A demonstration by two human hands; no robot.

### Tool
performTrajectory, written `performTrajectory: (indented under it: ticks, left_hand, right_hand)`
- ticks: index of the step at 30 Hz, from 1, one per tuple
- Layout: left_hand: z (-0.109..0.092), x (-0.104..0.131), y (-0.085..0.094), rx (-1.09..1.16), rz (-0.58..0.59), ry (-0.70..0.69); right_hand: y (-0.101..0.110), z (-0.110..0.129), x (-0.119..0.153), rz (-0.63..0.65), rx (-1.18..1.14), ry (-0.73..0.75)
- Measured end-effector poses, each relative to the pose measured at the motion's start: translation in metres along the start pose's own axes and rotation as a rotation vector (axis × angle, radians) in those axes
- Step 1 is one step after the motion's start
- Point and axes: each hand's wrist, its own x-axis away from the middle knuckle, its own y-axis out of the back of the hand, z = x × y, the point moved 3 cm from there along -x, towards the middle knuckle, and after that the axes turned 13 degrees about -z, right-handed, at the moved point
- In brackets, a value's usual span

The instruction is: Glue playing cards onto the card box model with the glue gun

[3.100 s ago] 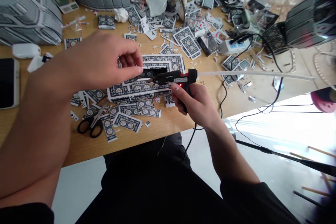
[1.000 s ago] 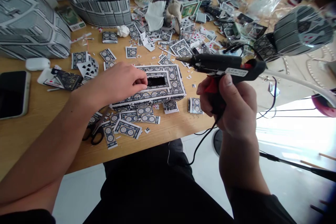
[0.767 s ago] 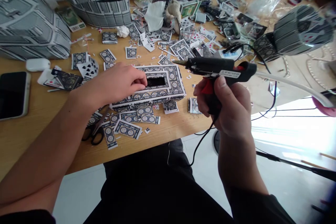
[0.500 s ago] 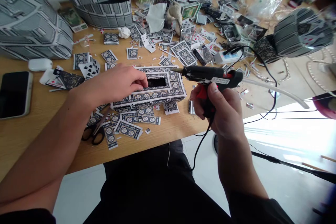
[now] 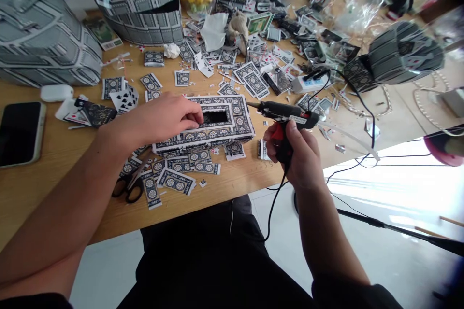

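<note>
A flat box (image 5: 241,128) covered in patterned playing cards lies near the table's front edge, with a dark rectangular slot in its top. My left hand (image 5: 174,113) rests over the box's left part, fingers curled and pressed together at the slot's left end; the fingertips are partly hidden. A black hot glue gun (image 5: 279,112) with a red trigger is gripped in my right hand (image 5: 302,154). Its nozzle points left, by the box's upper right corner, and a pale glue stick (image 5: 351,141) sticks out behind. Cut card pieces (image 5: 177,179) lie in front of the box.
Black-handled scissors (image 5: 128,188) lie left of the card pieces. A phone (image 5: 20,133) and a white case (image 5: 57,92) are at far left. Large card-built shapes (image 5: 47,34) stand behind. The gun's black cord (image 5: 277,203) hangs past the edge; a power strip (image 5: 308,83) sits behind.
The glue gun in my right hand has shifted slightly right and down, its nozzle drawing back from over the box. My left hand stays at the slot. The view has shifted a little.
</note>
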Motion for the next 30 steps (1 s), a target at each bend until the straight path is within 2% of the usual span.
performTrajectory:
  ticks: [4, 9, 12, 16, 22, 30]
  left_hand:
    - [-0.002, -0.001, -0.001, -0.004, -0.011, 0.033]
    - [-0.004, 0.001, 0.0, -0.033, -0.018, 0.037]
    - [-0.005, 0.002, 0.0, -0.043, -0.034, 0.025]
    - [-0.004, 0.003, -0.001, -0.049, -0.029, 0.031]
    - [-0.006, 0.003, 0.001, -0.041, -0.008, 0.019]
    - [-0.008, 0.003, 0.003, -0.031, 0.012, 0.024]
  right_hand:
    - [0.003, -0.009, -0.004, -0.063, 0.017, -0.035]
    - [0.019, -0.023, -0.021, -0.279, 0.001, -0.008]
    - [0.03, -0.034, -0.031, -0.35, 0.001, -0.05]
    - [0.039, -0.046, -0.037, -0.372, 0.045, -0.159]
    - [0.041, -0.051, -0.04, -0.324, 0.097, -0.194]
    - [0.039, -0.053, -0.046, -0.272, 0.157, -0.123]
